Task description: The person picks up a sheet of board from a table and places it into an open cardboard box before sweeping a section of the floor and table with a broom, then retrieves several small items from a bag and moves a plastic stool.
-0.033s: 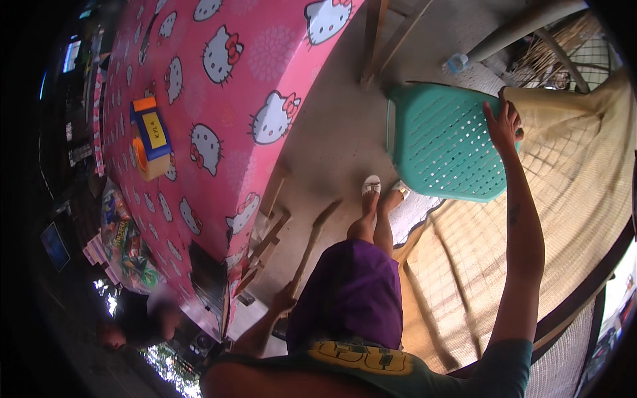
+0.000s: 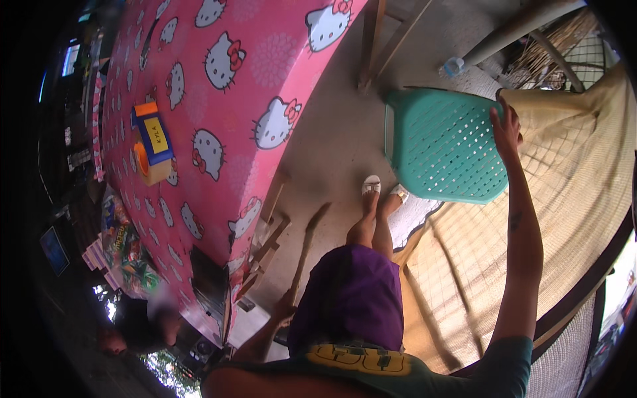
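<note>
A green plastic chair (image 2: 444, 142), its seat pierced with rows of slots, stands or leans in front of me to the right. My right hand (image 2: 507, 129) grips its right edge, the fingers curled at the rim. Low down to the left, beside my purple shorts, my left hand (image 2: 285, 308) is closed round a long brown stick (image 2: 304, 255). The stick slants forward over the floor and thickens a little toward its far end; I cannot tell whether it is a broom.
At left stands a table with a pink cartoon-cat cover (image 2: 265, 53), bearing a tape roll (image 2: 154, 170) and a blue box (image 2: 156, 139). Wooden legs (image 2: 265, 249) show beneath. Tan netting (image 2: 564, 172) hangs at right. A clear plastic bottle (image 2: 454, 67) lies ahead. Another person (image 2: 142, 325) is at lower left.
The far end of the stick has swung a little left and its angle is steeper. The chair has shifted very slightly in the picture, with my right hand still on it.
</note>
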Available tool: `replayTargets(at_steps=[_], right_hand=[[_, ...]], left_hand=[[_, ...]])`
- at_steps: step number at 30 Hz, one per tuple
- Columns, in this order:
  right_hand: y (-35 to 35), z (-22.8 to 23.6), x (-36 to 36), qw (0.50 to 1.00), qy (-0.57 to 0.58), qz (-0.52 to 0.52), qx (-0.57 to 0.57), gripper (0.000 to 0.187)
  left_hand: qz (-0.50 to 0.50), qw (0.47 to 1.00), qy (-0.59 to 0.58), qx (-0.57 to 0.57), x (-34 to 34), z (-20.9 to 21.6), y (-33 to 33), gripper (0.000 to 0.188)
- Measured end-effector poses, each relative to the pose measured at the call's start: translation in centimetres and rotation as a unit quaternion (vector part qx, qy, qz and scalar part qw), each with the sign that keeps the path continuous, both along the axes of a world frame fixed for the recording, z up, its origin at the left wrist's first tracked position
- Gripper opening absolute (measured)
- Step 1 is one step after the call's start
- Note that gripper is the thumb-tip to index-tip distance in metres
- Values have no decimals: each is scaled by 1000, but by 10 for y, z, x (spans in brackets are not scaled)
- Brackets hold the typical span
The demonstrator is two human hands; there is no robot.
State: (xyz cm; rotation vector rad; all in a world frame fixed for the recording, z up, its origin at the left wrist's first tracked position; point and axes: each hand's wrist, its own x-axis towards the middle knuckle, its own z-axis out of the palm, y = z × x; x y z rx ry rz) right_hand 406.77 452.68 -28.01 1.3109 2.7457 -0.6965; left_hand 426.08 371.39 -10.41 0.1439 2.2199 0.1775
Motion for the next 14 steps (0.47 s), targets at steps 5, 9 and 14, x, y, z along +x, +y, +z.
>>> replayTargets(at_steps=[5, 9, 14], right_hand=[[20, -29, 118, 766, 224, -256, -545, 64], [-37, -34, 136, 746, 260, -201, -579, 54], [-206, 46, 52, 857, 120, -270, -422, 82]], left_hand=[[376, 902, -207, -41, -30, 20, 13, 58], [354, 911, -199, -75, -38, -13, 4, 59], [262, 952, -135, -89, -35, -48, -8, 77]])
